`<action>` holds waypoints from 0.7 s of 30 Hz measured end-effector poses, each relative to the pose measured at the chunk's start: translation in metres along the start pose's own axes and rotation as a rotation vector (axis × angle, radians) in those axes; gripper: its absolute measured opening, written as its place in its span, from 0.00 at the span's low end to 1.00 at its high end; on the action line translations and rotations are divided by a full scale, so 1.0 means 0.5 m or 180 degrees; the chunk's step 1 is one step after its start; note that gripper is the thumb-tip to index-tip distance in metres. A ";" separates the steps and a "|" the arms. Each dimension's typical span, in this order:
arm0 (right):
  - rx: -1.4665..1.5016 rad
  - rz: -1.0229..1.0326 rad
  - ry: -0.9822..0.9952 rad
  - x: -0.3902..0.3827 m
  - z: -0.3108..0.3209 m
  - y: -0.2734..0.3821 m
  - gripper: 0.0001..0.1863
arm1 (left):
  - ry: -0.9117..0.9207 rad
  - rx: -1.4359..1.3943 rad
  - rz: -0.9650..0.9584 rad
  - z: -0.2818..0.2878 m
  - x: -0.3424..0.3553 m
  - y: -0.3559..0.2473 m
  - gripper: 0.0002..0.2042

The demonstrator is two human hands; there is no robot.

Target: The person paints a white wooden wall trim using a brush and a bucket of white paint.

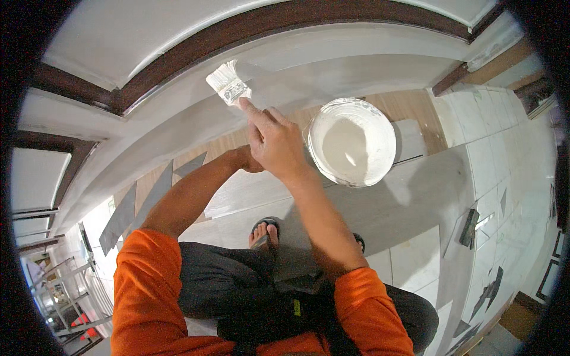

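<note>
A flat paintbrush [229, 85] is in the grip of my right hand [276, 142], its bristles coated in white paint and pointing up and left. The brush is close to the pale grey lower wall [285, 53]; whether the bristles touch it I cannot tell. My left hand [252, 160] is beside and partly behind the right one, with its fingers mostly hidden. Just right of my right hand stands a round bucket [383, 141] of white paint, its rim smeared with it.
Dark brown trim [285, 16] frames white panels on the wall. Grey angular sheet pieces [122, 219] lie at the left. My sandalled foot [263, 233] is on grey boards. A dark block-like tool [469, 228] rests on the right. A metal frame [71, 296] stands lower left.
</note>
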State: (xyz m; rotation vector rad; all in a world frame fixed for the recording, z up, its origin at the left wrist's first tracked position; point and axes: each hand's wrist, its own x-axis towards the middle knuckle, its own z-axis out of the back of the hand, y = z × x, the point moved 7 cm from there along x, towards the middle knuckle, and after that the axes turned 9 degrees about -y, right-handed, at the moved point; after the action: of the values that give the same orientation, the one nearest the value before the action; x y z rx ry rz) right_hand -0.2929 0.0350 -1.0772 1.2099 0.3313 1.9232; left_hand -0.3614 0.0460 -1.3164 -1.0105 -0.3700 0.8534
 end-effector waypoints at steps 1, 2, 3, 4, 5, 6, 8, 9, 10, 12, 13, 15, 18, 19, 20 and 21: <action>0.0014 0.0002 0.0002 0.004 0.004 -0.001 0.28 | -0.0012 0.0024 -0.0033 0.002 -0.005 0.003 0.24; -0.0011 0.0051 0.0074 0.011 0.008 -0.003 0.27 | 0.0094 0.0392 0.0108 0.000 -0.009 0.017 0.24; -0.0034 0.0100 0.0145 0.018 0.011 -0.007 0.27 | 0.0206 0.0793 0.0240 -0.001 -0.016 0.031 0.24; -0.0022 0.0108 0.0144 0.021 0.014 -0.017 0.27 | 0.0463 0.1476 0.0507 -0.001 -0.026 0.057 0.24; -0.0050 0.0077 0.0030 0.023 0.022 -0.030 0.27 | 0.0454 0.1484 0.0522 0.001 -0.030 0.062 0.24; -0.0073 0.0047 -0.0083 0.025 0.028 -0.040 0.26 | 0.0496 0.1541 0.0697 0.003 -0.037 0.075 0.25; -0.0090 -0.0026 -0.0185 0.038 0.055 -0.053 0.26 | 0.0555 0.1577 0.0855 0.005 -0.036 0.060 0.25; -0.0139 -0.0099 -0.0293 0.044 0.077 -0.062 0.26 | 0.0587 0.1608 0.0989 0.010 -0.027 0.037 0.25; -0.0159 -0.0132 -0.0396 0.051 0.086 -0.062 0.25 | 0.0602 0.1658 0.1162 0.021 -0.031 0.027 0.25; -0.0195 -0.0207 -0.0568 0.048 0.096 -0.076 0.26 | 0.0598 0.1685 0.1230 0.029 -0.036 0.021 0.25; -0.0237 -0.0283 -0.0735 0.044 0.102 -0.086 0.26 | 0.0593 0.1705 0.1293 0.034 -0.040 0.018 0.24; -0.0100 -0.0261 -0.0898 0.029 0.105 -0.095 0.26 | 0.0575 0.1664 0.1306 0.042 -0.047 0.009 0.24; 0.0128 -0.0155 -0.0869 0.010 0.097 -0.082 0.26 | 0.0613 0.1626 0.1320 0.043 -0.047 -0.011 0.23; 0.0237 -0.0056 -0.0684 0.009 0.089 -0.073 0.26 | 0.0652 0.1644 0.1333 0.042 -0.043 -0.015 0.23; 0.0305 -0.0046 -0.0676 0.015 0.065 -0.055 0.26 | 0.0627 0.1657 0.1398 0.044 -0.063 0.026 0.23; 0.0294 -0.0019 -0.0435 0.020 0.029 -0.035 0.25 | 0.0550 0.1669 0.1183 0.041 -0.077 0.063 0.23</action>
State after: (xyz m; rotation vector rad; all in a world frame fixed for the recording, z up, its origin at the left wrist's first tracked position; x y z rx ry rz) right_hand -0.2739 0.0509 -1.0739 1.3915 0.3539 1.8262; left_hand -0.4126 0.0365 -1.3292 -0.6589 0.1948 1.1132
